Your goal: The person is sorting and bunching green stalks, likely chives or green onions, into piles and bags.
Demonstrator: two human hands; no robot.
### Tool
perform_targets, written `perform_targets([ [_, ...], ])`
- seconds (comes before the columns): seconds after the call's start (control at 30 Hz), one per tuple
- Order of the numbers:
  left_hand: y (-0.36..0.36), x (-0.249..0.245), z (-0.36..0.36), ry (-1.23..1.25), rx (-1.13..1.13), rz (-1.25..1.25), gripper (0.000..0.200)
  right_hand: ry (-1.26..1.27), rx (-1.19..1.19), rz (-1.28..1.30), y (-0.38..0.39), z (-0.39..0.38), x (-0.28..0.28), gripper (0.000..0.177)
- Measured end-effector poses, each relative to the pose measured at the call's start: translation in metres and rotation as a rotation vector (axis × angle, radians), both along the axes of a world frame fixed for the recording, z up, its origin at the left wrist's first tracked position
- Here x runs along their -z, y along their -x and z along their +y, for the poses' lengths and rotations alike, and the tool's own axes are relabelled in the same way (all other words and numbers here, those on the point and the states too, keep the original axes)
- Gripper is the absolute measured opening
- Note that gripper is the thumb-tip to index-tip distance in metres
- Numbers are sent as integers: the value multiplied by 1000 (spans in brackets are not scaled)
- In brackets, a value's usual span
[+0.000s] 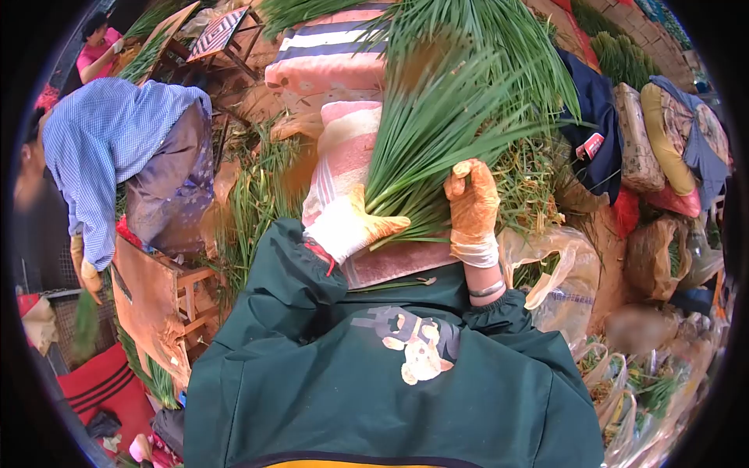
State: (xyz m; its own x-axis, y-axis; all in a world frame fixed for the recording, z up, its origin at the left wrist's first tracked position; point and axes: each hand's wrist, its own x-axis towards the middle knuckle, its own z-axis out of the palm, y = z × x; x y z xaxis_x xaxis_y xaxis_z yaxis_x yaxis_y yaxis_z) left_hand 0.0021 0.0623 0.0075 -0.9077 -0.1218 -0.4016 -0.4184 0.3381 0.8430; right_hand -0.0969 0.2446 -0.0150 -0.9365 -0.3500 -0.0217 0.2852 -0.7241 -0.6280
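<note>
A large fan of long green garlic chives (437, 132) lies in front of me, its stalk ends toward my lap. My left hand (351, 226), in a whitish glove stained orange, closes around the stalks near their lower ends, thumb stretched across them. To the right of the bundle my right hand (472, 204), gloved in stained orange, is raised with its fingers curled together. Whether a thin stalk sits between those fingertips, I cannot make out. Under the bundle is a pink and white towel (343, 132).
A striped padded cloth (328, 43) lies beyond the towel. Loose green trimmings (269, 203) are heaped on both sides. At left, a bent-over person (133, 148) works by a wooden stool (144, 296). Plastic bags (573, 273) and a dark jacket (597, 129) are at right.
</note>
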Motion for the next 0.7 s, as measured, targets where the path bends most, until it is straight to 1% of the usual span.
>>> perform_targets([
  [0.03,3,9,1,-17,28,-13,68,4,9,3,-2,-1,2,22],
  [0.07,1,15,7,-129,-21,-13,48,-32,40,15,-4,-2,4,23],
  [0.1,4,12,11,-324,59,34,43,-72,73,27,-6,-3,6,23],
  [0.17,2,-10,20,-612,3,-106,37,-176,59,101,-10,-2,3,24],
  [0.2,1,-15,20,-677,0,-192,27,-189,62,144,-12,-3,3,24],
  [0.23,1,-22,22,-675,7,-187,27,-201,63,187,-14,-4,3,24],
  [0.27,0,-30,22,-915,8,-274,23,-201,70,180,-16,-5,0,26],
  [0.3,-4,-17,24,-988,-29,-353,22,-194,75,187,-17,-4,0,26],
  [0.37,-13,10,28,-1121,-123,-514,20,-285,42,163,-18,-2,0,29],
  [0.43,-13,20,30,-1158,-70,-536,20,-292,49,204,-16,-1,0,30],
  [0.47,-17,27,28,-1235,-82,-575,26,-277,48,181,-16,-1,1,29],
  [0.5,-17,27,30,-1234,-78,-576,26,-262,44,156,-16,-1,3,29],
  [0.57,-15,28,32,-1307,-83,-579,35,-258,50,156,-15,0,4,29],
  [0.6,-14,31,31,-1340,-26,-533,42,-262,35,165,-14,0,4,29],
  [0.63,-15,33,31,-1343,-29,-528,42,-265,18,175,-13,0,3,30],
  [0.7,-16,32,31,-1362,-71,-672,42,-265,-5,188,-13,0,0,30],
])
